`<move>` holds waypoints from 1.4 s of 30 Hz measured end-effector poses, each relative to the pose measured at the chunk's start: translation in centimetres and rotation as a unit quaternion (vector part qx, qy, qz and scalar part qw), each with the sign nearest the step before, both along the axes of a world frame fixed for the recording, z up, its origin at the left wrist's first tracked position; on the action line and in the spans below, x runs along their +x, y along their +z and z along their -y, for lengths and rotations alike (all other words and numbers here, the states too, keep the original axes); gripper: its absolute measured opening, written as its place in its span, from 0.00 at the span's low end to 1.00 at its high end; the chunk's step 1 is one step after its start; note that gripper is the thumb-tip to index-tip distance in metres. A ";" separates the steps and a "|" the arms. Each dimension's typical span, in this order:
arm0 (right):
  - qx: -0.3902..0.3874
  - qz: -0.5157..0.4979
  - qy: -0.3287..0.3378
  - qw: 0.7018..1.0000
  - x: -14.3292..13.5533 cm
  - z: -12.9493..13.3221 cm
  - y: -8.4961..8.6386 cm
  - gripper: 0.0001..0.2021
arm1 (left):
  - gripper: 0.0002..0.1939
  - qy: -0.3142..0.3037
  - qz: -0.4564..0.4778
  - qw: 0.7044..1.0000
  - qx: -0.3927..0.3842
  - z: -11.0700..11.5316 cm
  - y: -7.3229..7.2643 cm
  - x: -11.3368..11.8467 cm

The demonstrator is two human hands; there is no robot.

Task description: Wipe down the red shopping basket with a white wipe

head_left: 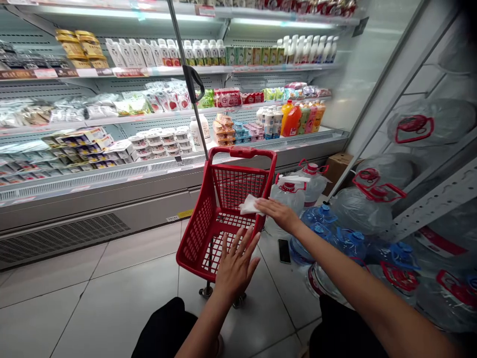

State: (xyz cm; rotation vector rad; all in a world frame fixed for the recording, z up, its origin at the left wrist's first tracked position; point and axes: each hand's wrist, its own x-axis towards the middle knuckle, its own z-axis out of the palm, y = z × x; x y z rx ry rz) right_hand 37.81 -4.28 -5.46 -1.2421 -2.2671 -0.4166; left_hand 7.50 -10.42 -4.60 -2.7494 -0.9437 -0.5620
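A red plastic shopping cart [193, 238] with a mesh basket stands on the floor in front of me. My right hand [278, 213] presses a crumpled white wipe [249, 205] against the cart's right side, near its upper rim. Over the near end of the basket, my left hand [235, 261] is open with its fingers spread and nothing in it. I cannot tell whether it touches the cart's rim. Just beyond my right hand is what looks like a white spray trigger [292, 179], its lower part hard to make out.
An open refrigerated display [149, 171] with dairy and drinks runs behind the cart. Large water bottles [320, 214] crowd the floor and rack on the right. A black phone [283, 251] lies on the tiles. A dark pole [182, 49] rises behind the cart handle.
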 end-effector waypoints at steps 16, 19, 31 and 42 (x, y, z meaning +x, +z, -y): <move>-0.030 0.023 0.049 0.998 0.7 0.1 0.0 0.31 | 0.38 -0.008 0.036 0.999 -0.014 -3.0 0.3 5.4; -0.016 -0.007 -0.013 1.000 3.5 -2.2 1.2 0.32 | 0.39 0.019 0.027 0.999 -0.007 -4.0 -0.8 8.1; 0.003 -0.167 -0.130 0.977 2.0 -2.7 0.3 0.40 | 0.44 0.014 0.022 0.999 -0.020 -3.0 -2.0 8.2; -0.017 -0.074 -0.086 0.993 4.5 -2.9 1.8 0.37 | 0.46 0.018 0.027 0.999 -0.028 -2.8 -2.0 8.4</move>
